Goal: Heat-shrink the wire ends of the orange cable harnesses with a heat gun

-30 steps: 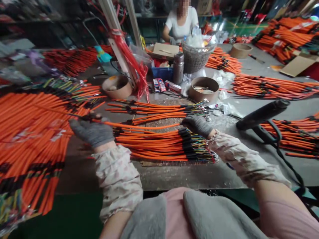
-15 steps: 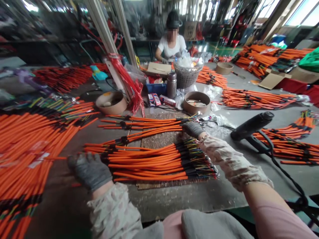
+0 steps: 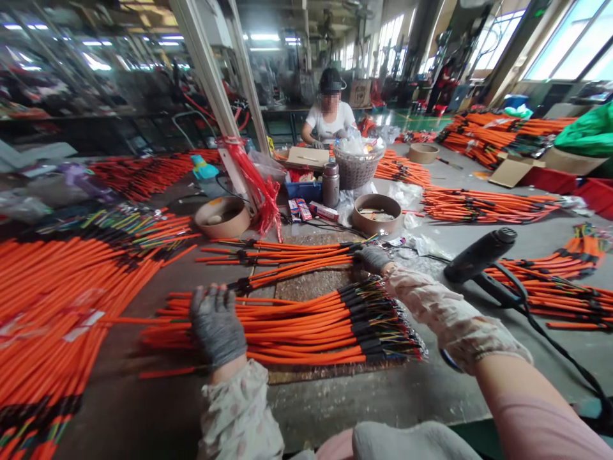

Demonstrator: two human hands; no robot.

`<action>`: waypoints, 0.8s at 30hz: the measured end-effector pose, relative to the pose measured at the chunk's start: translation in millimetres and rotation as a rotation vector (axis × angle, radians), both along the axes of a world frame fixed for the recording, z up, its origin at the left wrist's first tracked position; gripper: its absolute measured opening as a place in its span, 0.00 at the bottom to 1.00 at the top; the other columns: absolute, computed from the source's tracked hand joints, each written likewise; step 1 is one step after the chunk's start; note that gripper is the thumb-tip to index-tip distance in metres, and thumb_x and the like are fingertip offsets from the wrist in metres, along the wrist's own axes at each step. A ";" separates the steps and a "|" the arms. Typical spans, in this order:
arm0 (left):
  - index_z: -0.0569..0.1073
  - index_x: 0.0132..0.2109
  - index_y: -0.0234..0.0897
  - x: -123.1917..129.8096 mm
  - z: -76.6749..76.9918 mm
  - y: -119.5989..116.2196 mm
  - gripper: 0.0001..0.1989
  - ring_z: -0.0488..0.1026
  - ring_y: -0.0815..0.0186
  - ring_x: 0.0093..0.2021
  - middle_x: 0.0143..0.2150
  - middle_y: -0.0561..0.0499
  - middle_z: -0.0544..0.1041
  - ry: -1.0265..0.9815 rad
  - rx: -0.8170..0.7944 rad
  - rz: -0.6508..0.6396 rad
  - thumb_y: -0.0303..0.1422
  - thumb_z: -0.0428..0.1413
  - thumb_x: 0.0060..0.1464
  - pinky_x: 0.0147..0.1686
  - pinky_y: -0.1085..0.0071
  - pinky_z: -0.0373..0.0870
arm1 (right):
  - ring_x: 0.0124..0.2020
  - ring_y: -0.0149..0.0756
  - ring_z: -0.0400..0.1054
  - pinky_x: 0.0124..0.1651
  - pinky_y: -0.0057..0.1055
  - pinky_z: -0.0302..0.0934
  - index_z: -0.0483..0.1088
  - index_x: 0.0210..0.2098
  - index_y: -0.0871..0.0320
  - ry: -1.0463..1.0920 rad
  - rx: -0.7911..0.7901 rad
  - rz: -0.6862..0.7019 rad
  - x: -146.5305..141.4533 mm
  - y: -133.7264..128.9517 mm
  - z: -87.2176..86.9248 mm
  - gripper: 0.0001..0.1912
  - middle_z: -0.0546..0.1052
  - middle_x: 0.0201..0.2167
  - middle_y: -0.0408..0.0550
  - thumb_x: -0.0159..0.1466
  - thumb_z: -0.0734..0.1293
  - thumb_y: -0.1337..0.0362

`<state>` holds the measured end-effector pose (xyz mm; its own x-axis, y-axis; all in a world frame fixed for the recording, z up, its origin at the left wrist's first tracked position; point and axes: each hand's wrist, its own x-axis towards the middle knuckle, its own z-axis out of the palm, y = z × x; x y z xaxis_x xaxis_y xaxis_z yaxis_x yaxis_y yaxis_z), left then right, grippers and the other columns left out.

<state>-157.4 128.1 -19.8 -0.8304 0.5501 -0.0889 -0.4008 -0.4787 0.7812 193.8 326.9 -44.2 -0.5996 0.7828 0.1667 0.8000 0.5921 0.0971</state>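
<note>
My left hand (image 3: 216,326), in a grey knit glove, lies on a thick bundle of orange sheathed cables (image 3: 287,335) with its fingers spread. The bundle runs across a worn brown mat (image 3: 316,284) on the workbench, with black sleeves and fine coloured wires at its right end. My right hand (image 3: 372,259), also gloved, sits at the bundle's far edge near the coloured wire ends. Whether it grips a wire is hidden. A smaller row of orange cables (image 3: 282,255) lies just beyond it.
A black heat gun (image 3: 479,255) lies to the right of my right hand, with its cord trailing forward. Big orange cable piles (image 3: 62,287) fill the left side. Beyond stand round cardboard tubs (image 3: 377,214), a steel flask (image 3: 330,185), a wicker basket (image 3: 358,167) and a seated co-worker (image 3: 330,121).
My left hand has moved from the left pile onto the bundle, and the cable once stretched between my hands now lies in it. The view has tilted upward.
</note>
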 end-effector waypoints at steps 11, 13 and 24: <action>0.72 0.41 0.34 66.0 43.6 92.2 0.18 0.75 0.62 0.27 0.25 0.48 0.72 -0.669 -0.120 -0.452 0.38 0.41 0.71 0.30 0.66 0.77 | 0.45 0.47 0.71 0.51 0.42 0.61 0.77 0.54 0.58 0.187 0.391 0.153 11.1 -65.2 101.3 0.13 0.81 0.47 0.58 0.76 0.62 0.64; 0.64 0.32 0.38 60.7 65.8 106.6 0.19 0.60 0.72 0.16 0.17 0.59 0.57 -0.611 0.017 -0.378 0.33 0.39 0.73 0.21 0.78 0.63 | 0.43 0.45 0.73 0.47 0.39 0.64 0.77 0.52 0.59 0.307 0.322 0.158 19.3 -69.6 94.3 0.12 0.82 0.44 0.57 0.75 0.63 0.65; 0.66 0.39 0.36 31.0 136.0 81.1 0.29 0.53 0.77 0.17 0.22 0.60 0.60 -0.020 0.280 -0.527 0.46 0.28 0.75 0.17 0.79 0.47 | 0.45 0.41 0.79 0.51 0.38 0.72 0.80 0.48 0.55 0.743 -0.406 0.251 20.8 -86.2 62.1 0.11 0.85 0.45 0.51 0.73 0.67 0.58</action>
<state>-126.4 209.3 116.2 -0.4389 0.8923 0.1060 -0.6536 -0.3980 0.6437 214.7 240.7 17.9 -0.6089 0.7263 0.3190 0.4146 0.6342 -0.6526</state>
